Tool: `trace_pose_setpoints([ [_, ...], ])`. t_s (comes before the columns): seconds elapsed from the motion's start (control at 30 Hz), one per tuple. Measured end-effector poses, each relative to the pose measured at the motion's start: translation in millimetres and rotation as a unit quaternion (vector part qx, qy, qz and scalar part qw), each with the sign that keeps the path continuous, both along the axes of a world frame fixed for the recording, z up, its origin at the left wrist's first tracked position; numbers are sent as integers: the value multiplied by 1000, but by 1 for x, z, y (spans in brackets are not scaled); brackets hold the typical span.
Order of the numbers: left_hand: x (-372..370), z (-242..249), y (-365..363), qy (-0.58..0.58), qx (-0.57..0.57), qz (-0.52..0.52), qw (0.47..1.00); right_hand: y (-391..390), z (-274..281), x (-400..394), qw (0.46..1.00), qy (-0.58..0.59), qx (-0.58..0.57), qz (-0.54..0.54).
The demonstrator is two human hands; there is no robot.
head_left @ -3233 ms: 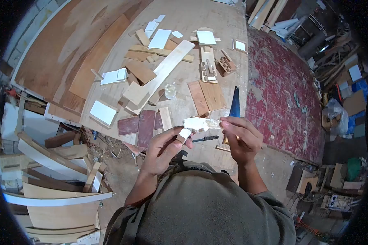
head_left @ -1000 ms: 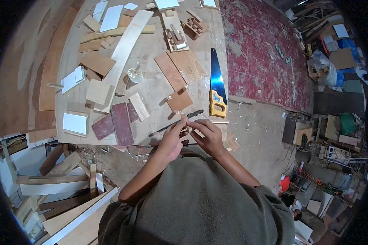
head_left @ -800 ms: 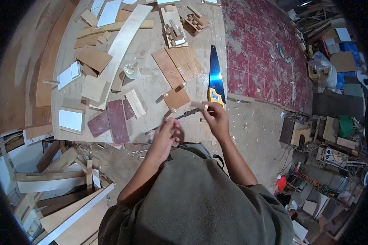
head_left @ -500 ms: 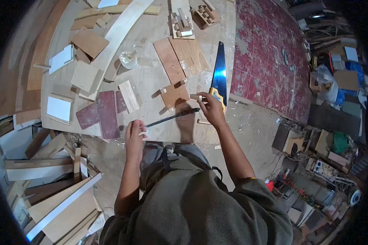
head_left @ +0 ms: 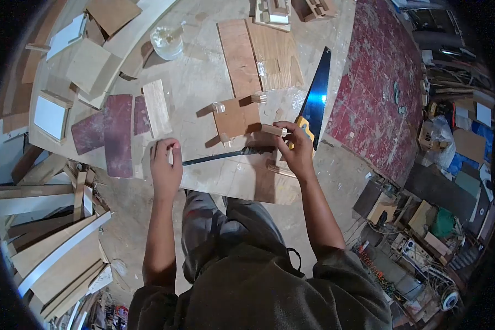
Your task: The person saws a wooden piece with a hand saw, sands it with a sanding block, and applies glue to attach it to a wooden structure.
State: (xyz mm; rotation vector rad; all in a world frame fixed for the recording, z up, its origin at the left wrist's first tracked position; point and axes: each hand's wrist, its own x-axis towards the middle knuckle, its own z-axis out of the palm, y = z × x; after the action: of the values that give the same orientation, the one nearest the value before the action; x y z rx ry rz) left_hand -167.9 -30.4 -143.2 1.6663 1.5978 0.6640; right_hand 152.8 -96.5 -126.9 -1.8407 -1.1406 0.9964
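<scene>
Workshop seen from above: a pale plywood surface point(head_left: 203, 82) strewn with offcuts, beside a worn red floor. The right hand point(head_left: 295, 151) pinches a small pale wood block point(head_left: 273, 130) between thumb and fingertips, held just above the surface's near edge, arm stretched forward. The left hand point(head_left: 165, 162) hovers with fingers loosely curled near its thumb, holding nothing that can be made out, close to the tip of a thin dark rod-like tool point(head_left: 220, 156) lying flat between both hands. Just beyond the block sits a square brown board point(head_left: 235, 117) with small pegs at its corners. A yellow-handled handsaw point(head_left: 315, 96) lies right of it, blade pointing away. Bare plywood lies between the hands.
</scene>
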Motion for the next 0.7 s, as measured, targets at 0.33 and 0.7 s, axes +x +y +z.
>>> trace_pose_setpoints([
  [0.33,18,-37,9,97,121,-57,986,4,-34,10,983,-116,109,96],
  [0.7,19,-58,2,125,196,-42,972,1,-66,0,964,-116,218,92],
])
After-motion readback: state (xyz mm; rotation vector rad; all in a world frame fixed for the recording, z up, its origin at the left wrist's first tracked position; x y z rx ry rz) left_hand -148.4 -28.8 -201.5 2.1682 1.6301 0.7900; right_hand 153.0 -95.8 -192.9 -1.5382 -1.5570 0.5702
